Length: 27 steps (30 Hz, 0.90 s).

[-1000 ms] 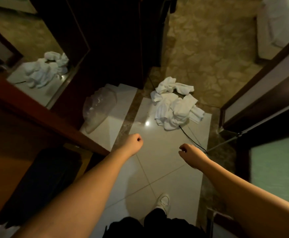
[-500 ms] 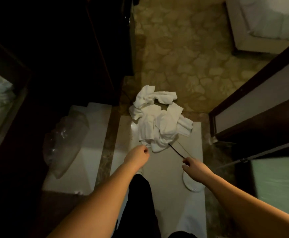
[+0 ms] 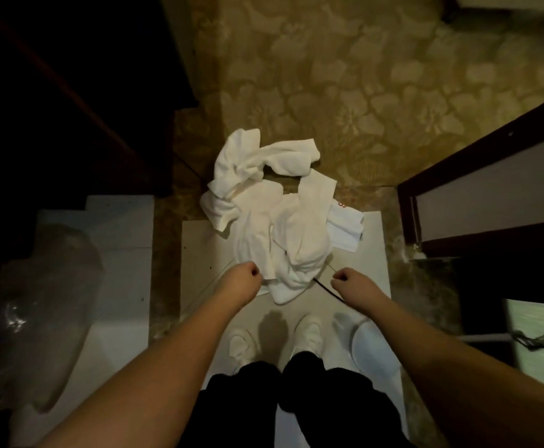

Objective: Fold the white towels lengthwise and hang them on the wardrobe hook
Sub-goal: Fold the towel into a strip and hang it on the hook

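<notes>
White towels [image 3: 273,221] are heaped on the floor [image 3: 354,292] at 12 o'clock from the shoes [image 3: 309,333]. Left hand [image 3: 243,281] and right hand [image 3: 349,282] are held just beside the heap's near edge, fingers curled; whether cloth is pinched cannot be told.

View tilted further down and closer in: the pile of white towels [image 3: 277,221] now sits mid-frame, larger than before. Left hand [image 3: 243,281] has come forward from bare tile to the pile's near left edge, fingers curled; contact with the cloth can't be told. Right hand [image 3: 349,282] has also advanced, now just beside the pile's lower right corner, fingers curled, over the black cable [image 3: 327,291]. Both white shoes [image 3: 307,333] now visible side by side below the hands. The mirror with the towel reflection has left the frame.
</notes>
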### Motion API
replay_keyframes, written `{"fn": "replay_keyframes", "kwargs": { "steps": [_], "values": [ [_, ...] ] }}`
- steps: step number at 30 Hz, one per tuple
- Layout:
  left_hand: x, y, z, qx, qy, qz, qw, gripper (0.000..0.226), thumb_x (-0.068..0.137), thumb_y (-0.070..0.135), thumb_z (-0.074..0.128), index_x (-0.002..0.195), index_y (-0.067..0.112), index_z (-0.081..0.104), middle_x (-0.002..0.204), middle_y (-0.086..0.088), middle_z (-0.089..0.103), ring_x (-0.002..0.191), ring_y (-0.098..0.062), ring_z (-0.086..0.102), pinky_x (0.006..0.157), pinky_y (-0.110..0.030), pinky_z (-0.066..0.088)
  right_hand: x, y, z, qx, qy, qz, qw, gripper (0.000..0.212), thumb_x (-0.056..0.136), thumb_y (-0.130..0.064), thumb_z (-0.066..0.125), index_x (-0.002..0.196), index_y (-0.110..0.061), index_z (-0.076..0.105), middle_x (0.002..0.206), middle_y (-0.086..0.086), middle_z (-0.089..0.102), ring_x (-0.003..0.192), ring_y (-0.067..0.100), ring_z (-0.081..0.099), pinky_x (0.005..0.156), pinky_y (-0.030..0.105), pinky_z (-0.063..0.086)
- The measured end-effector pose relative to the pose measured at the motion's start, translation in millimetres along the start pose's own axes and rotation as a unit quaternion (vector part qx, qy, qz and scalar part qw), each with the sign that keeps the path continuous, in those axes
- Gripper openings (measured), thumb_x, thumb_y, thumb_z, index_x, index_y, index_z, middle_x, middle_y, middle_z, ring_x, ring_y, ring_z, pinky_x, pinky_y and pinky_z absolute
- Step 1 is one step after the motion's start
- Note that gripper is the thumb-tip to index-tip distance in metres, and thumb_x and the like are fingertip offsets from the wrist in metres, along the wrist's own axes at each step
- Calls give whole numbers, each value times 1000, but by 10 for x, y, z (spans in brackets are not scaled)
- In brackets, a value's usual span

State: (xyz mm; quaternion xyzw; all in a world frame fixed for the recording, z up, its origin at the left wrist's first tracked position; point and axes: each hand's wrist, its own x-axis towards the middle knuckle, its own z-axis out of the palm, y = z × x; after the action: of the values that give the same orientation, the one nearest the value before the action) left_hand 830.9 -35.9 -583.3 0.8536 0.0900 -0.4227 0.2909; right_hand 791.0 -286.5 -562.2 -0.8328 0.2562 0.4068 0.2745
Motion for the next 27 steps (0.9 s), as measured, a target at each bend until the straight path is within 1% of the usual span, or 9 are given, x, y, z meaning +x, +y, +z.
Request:
{"fn": "replay_keyframes", "kwargs": {
  "steps": [7,10,12,15,17,20,23,25,27],
  "values": [
    [1522,341,360,28,33,42,998,15,97,25,51,97,15,62,106,-13,68,84,-27,57,71,-31,42,1593,288,7,53,23,40,997,33,103,-25,49,123,-2,62,128,19,63,114,32,57,81,26,35],
    [2199,505,501,13,57,80,995,36,96,32,55,127,15,59,130,-9,60,108,-29,60,88,-35,48,2302,308,10,115,34,50,992,38,105,-26,47,131,-3,59,136,17,59,123,34,55,92,29,40],
    [2563,602,582,31,63,96,993,52,95,38,59,141,15,51,142,-8,54,123,-30,55,101,-38,46,2710,319,55,172,36,52,983,41,104,-29,50,137,-6,57,135,15,58,119,33,55,103,38,46],
    [2959,664,679,26,19,85,996,73,93,47,64,151,14,36,153,-9,45,134,-31,48,105,-37,40,3075,345,167,255,6,74,964,49,102,-40,55,143,-14,50,122,5,51,101,22,52,88,40,49],
    [3114,694,677,42,-11,73,996,82,91,48,68,152,10,31,153,-12,44,132,-33,50,102,-38,42,3198,370,205,301,-36,99,948,48,98,-45,61,138,-22,48,125,1,47,107,23,48,77,38,51],
    [3187,707,613,70,-31,54,996,65,92,38,69,145,9,43,131,-13,59,99,-27,64,76,-33,54,3306,428,192,342,-72,130,928,42,92,-42,71,122,-21,50,119,4,51,104,25,52,63,31,53],
    [3163,670,575,67,-60,45,995,35,93,25,65,122,6,64,102,-9,63,83,-22,59,73,-31,49,3348,444,191,361,-72,142,919,29,90,-32,76,107,-13,61,87,3,55,69,13,46,48,20,39],
    [3107,639,543,29,-67,42,996,19,90,22,64,99,6,68,86,-8,58,71,-20,51,63,-30,42,3334,409,211,379,-64,135,913,23,91,-27,76,100,-13,60,84,4,54,65,13,42,50,21,35],
    [3002,619,505,-26,-65,37,997,13,88,20,64,84,8,64,79,-8,55,68,-20,49,59,-29,39,3243,348,206,407,-54,109,905,23,91,-30,74,103,-16,61,97,5,61,80,17,53,64,25,46]
  ]
}}
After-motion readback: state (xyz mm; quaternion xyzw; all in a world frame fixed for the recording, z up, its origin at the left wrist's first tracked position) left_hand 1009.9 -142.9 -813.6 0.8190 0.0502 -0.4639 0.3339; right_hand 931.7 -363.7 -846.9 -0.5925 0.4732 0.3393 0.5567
